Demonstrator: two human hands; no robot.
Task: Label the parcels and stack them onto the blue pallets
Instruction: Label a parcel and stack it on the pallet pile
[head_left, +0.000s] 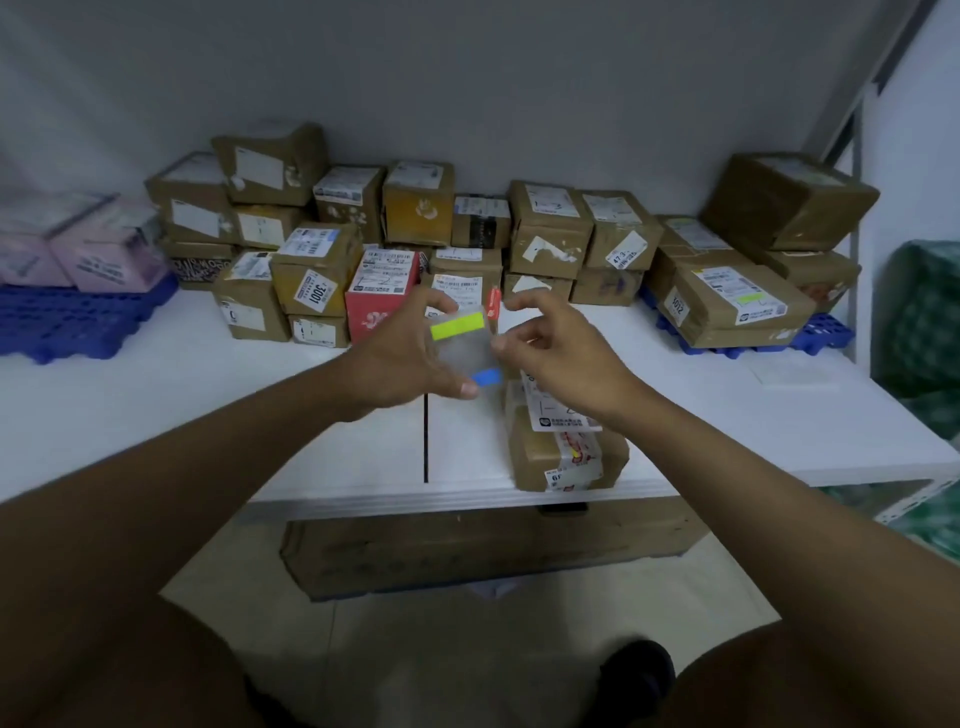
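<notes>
Label sheet (464, 347) pinched between left fingers (470, 387) and right fingers (501, 344), above parcel (563, 441).

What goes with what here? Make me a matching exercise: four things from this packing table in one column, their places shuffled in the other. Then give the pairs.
Things
1. pink boxes
2. red box
3. sticker sheet
4. lone brown parcel

Places
A. held in the left hand
B. on the white table, near its front edge
C. on the left blue pallet
D. in the pile of parcels along the wall

Pairs: 1-C, 2-D, 3-A, 4-B
</notes>
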